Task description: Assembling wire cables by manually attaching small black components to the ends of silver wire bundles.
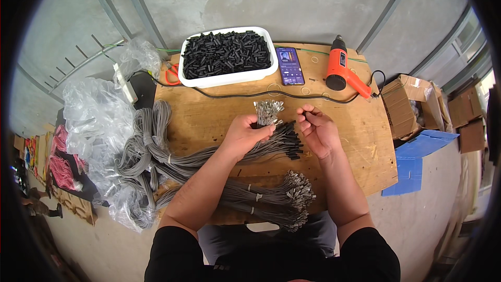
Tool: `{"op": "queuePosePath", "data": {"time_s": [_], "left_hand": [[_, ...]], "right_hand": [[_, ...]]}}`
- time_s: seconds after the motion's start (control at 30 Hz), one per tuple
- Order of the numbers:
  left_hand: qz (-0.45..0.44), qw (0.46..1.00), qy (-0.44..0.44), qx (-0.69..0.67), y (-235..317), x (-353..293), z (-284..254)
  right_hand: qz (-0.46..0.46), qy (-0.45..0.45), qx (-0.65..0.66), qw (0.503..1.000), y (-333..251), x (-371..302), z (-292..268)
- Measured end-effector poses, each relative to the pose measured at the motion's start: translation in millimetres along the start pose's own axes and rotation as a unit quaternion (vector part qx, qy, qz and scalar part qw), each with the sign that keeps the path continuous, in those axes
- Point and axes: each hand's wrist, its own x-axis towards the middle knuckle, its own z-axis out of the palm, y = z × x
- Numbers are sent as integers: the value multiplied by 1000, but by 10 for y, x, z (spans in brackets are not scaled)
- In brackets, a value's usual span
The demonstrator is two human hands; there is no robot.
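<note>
My left hand (pixel 243 137) is closed round a bunch of grey wires whose silvery metal terminals (pixel 269 108) stick up above the fingers. To its right, apart from the bunch, my right hand (pixel 320 131) pinches a small dark piece, seemingly a short black tube, mostly covered by the fingertips. Between the hands lie wire ends capped with black tubes (pixel 290 141). Nearer me rest tied bundles of grey wire (pixel 255 196) with bare metal terminals (pixel 298 193). A white tub (pixel 228 79) heaped with short black tubes (pixel 227 52) stands at the back.
An orange heat gun (pixel 339 67) and a phone (pixel 290 66) sit at the back of the wooden table (pixel 365 141). A black cord (pixel 235 95) crosses it. Coiled grey cables (pixel 151 146) and clear plastic bags (pixel 96 120) crowd the left; cardboard boxes (pixel 404 107) stand right.
</note>
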Motion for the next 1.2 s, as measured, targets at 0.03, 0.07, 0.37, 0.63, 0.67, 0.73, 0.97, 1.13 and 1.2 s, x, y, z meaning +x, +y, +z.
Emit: {"op": "queuePosePath", "data": {"time_s": [0.03,0.07,0.37,0.63,0.67,0.73,0.97,1.13,1.2], "left_hand": [[0,1000,0,0,5,-1,5],[-2,1000,3,-3,7,-2,8],[-6,1000,10,-14,8,-7,11],[-16,1000,10,-15,42,-11,13],[-15,1000,11,-19,25,-5,1],[-14,1000,14,-24,11,-8,-13],[-16,1000,8,-25,20,-6,-20],[-19,999,10,-24,35,-14,-7],[-15,1000,-1,-16,31,-8,-12]], "right_hand": [[1,-37,-9,999,4,-3,-10],[1,-37,-9,999,15,2,-21],[7,24,-33,999,66,-9,69],[-17,-34,-126,991,82,-55,69],[-16,-35,-126,991,94,-65,93],[-30,-10,-197,980,118,-99,173],[-54,-30,-262,963,166,-158,230],[-63,-11,-284,957,204,-143,210],[-65,-15,-280,958,217,-149,210]]}}
